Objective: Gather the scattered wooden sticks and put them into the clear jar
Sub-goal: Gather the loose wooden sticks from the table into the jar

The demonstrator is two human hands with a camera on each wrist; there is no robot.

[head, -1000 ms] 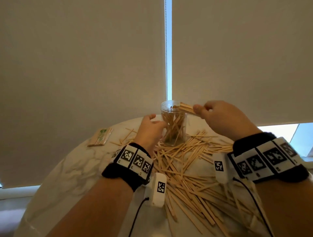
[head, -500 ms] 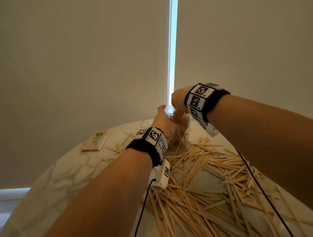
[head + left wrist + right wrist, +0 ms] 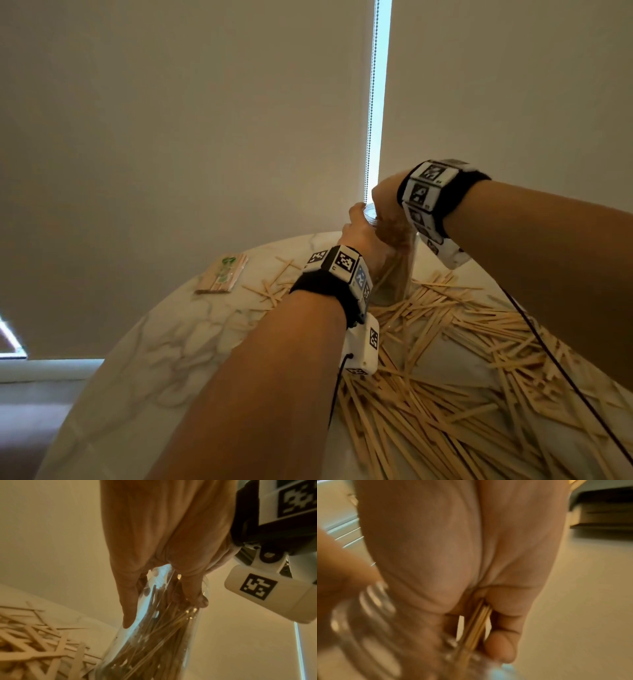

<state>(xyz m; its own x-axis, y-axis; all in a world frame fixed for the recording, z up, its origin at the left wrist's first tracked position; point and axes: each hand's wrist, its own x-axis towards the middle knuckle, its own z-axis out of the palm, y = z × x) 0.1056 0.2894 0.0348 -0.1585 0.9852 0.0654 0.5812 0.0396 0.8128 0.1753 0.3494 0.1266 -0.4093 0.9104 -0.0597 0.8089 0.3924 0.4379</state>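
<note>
Wooden sticks (image 3: 477, 626) pinched in right hand (image 3: 462, 561) fingers over clear jar (image 3: 154, 635) gripped by left hand (image 3: 163, 540).

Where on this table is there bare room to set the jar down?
Bare marble table lies left of the left hand, below the packet. Right of the jar, loose sticks crowd the top.

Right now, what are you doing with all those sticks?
A person is filling a clear jar with wooden sticks. The left hand grips the jar near its top to steady it on the marble table. The right hand pinches a small bundle of sticks and pushes it down through the jar's mouth. Many sticks are already inside, but a big scattered pile lies on the table.
</note>
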